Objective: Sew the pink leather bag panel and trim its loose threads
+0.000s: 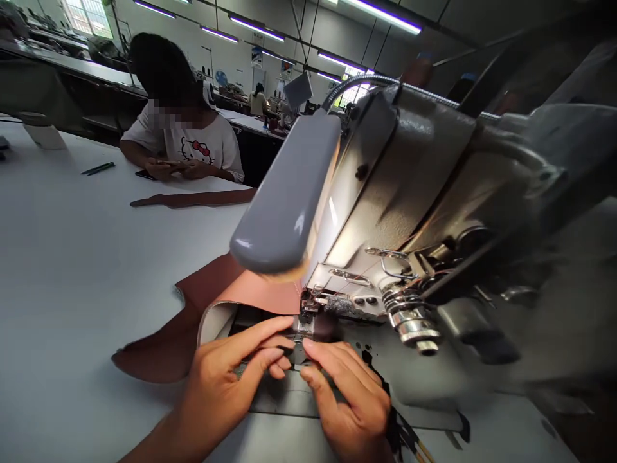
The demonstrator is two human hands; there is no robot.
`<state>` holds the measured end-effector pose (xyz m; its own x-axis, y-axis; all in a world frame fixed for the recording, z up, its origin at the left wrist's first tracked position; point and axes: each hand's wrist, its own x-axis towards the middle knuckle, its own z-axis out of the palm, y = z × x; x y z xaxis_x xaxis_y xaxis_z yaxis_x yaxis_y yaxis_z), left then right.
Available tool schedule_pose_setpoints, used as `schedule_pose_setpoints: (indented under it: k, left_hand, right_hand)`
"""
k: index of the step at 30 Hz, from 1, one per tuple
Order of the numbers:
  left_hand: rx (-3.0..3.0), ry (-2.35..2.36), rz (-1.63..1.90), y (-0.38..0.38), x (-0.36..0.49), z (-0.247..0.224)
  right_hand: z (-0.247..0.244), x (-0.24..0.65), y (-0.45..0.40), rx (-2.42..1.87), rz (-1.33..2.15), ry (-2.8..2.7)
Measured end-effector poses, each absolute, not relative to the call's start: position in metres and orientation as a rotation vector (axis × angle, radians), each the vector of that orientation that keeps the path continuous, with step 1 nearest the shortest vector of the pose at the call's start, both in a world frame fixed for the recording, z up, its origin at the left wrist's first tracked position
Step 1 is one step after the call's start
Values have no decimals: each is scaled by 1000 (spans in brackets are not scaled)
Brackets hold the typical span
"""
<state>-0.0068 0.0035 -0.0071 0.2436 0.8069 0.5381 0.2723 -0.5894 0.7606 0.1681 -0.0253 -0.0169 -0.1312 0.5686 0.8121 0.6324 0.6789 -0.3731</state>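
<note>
Both hands are right up at the presser foot (304, 321) of the sewing machine (409, 193). The left hand (226, 379) and right hand (347, 392) pinch a small dark strip (297, 352) flat on the machine bed, fingertips nearly touching. Brown leather piece (212, 302) curls off over the desk (72, 257). Fingers sit so close to the needle that a slip could easily catch one, and the lamp (284, 206) blocks part of the view.

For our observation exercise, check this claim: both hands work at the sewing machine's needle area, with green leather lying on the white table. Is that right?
Not quite. The head view shows the leather is reddish-brown, not green. The rest holds: left hand and right hand work at the sewing machine's needle area on the white table.
</note>
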Motion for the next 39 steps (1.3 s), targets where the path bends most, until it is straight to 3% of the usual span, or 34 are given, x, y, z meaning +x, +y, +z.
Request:
schedule_pose_setpoints:
  k: [12,18,22,29,39]
  left_hand:
    - [2483,921,1387,-5,-4,-8]
    - [2606,1451,1018,21,-4,-6]
    - [2447,1369,664,38,-8,5]
    - [2358,1398,355,48,-13,31]
    - [2253,1337,366,48,-14,29]
  right_hand:
    - [-32,169,-36,-990,93,-1647]
    - [-30,179,-37,-1085,-28,-1679]
    - [-30,174,-39,-1123,-45,-1558]
    - [-29,177,-38,-1103,-98,-1604]
    - [-17,168,-20,-1024,-406,-1629]
